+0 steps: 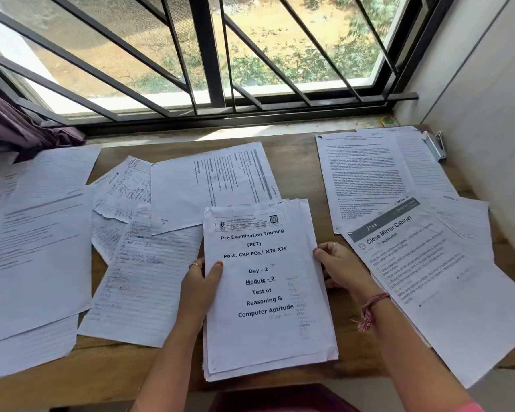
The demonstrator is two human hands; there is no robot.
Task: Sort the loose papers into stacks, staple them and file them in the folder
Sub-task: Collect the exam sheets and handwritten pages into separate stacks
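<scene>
A thick stack of white papers (268,292), its top sheet headed "Pre Examination Training", is held over the middle of the wooden table (298,171). My left hand (199,283) grips its left edge, thumb on top. My right hand (342,266) grips the right edge, thumb on the top sheet. Loose sheets lie all around: lined and handwritten pages (137,263) at the left, a printed sheet (211,182) behind the stack, a dense text page (363,179) and a "Close Mirror Cabinet" sheet (434,281) at the right. A silver stapler (434,145) lies at the far right corner.
A barred window (208,55) runs along the table's far edge. A white wall (488,114) closes the right side. Purple cloth (21,126) hangs at the far left. Something dark red (280,396) shows below the table's near edge.
</scene>
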